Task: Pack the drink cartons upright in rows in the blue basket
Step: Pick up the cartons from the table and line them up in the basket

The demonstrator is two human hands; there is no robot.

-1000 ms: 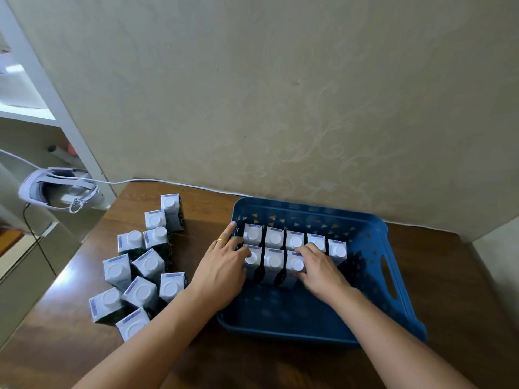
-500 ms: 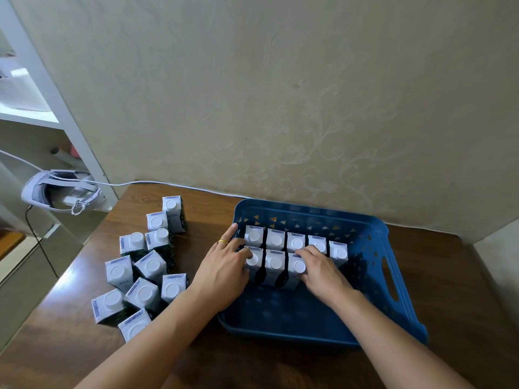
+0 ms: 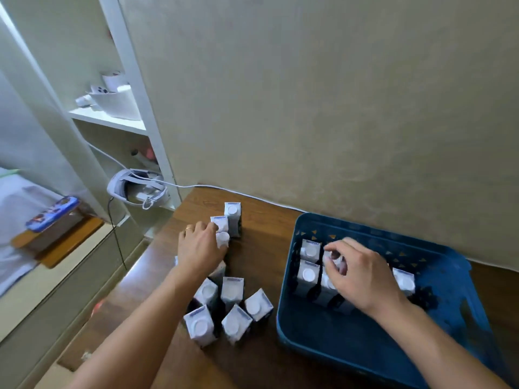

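Cartons (image 3: pixel 309 275) stand upright, caps up, in basket (image 3: pixel 351 341); left hand (image 3: pixel 200 249) grips table carton (image 3: pixel 222 239); right hand's (image 3: pixel 362 277) grip unclear.

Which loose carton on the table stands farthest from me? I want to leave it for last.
The carton at the far end of the cluster, nearest the wall. It stands upright just beyond the two cartons the left hand is reaching.

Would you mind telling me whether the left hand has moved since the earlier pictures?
Yes. The left hand has left the blue basket and gone leftward to the loose cartons on the table.
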